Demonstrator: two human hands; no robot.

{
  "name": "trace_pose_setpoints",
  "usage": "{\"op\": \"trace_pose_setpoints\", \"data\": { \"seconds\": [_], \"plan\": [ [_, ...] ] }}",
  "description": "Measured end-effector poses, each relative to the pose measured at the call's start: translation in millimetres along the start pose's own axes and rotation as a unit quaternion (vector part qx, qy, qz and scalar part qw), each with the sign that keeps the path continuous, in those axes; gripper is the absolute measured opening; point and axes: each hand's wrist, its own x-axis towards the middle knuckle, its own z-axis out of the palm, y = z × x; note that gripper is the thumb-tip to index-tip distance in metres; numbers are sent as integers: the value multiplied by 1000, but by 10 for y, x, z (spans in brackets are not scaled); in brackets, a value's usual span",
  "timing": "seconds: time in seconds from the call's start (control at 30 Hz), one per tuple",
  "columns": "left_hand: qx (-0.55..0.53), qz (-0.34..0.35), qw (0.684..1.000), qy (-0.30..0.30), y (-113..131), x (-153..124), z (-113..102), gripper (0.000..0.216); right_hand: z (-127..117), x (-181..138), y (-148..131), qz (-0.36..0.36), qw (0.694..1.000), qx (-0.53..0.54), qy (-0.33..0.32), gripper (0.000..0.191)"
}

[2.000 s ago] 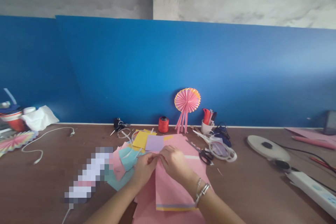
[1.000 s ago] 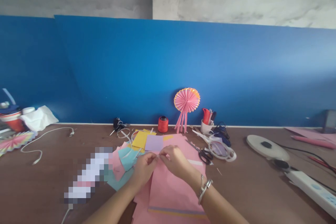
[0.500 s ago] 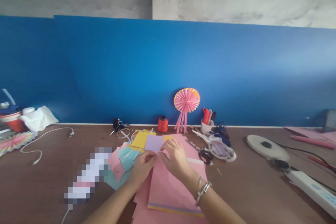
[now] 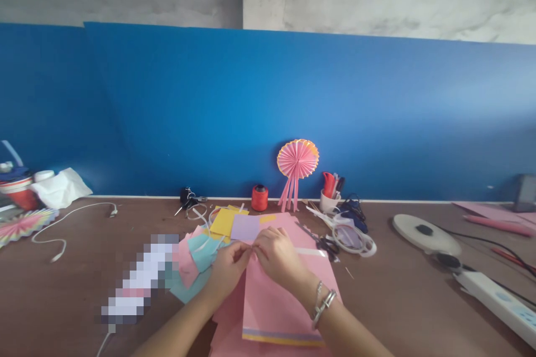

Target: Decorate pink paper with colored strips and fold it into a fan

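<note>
A pink paper sheet (image 4: 272, 304) with a purple and yellow strip along its near edge lies on a stack of pink paper on the brown table. My left hand (image 4: 228, 269) and my right hand (image 4: 278, 256) meet at the sheet's far edge, fingers closed in a pinch on it. A bracelet circles my right wrist. Just beyond my hands lie a lilac square (image 4: 246, 227) and yellow paper (image 4: 224, 221); teal and pink scraps (image 4: 196, 254) lie to the left.
A pink paper fan rosette (image 4: 297, 159) leans on the blue backboard beside an orange thread spool (image 4: 259, 198). A white cup of tools (image 4: 329, 201), tape rolls (image 4: 350, 237) and scissors (image 4: 329, 245) lie right. A power strip (image 4: 498, 301), a white disc (image 4: 425, 234) and a cable (image 4: 62, 228) flank the work.
My hands stay pinched at the sheet's far edge with small finger shifts. The pink sheet has turned slightly, its near edge swinging a little back and forth.
</note>
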Motion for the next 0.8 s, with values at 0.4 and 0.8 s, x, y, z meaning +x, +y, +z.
{"op": "trace_pose_setpoints", "data": {
  "seconds": [0.4,0.8],
  "plan": [
    [0,0,1000,1,-24,3,-4,27,1,14,45,-1,1000,24,-9,16],
    [-19,-18,1000,0,-80,20,4,26,1,80,153,123,974,185,51,14]
  ]
}}
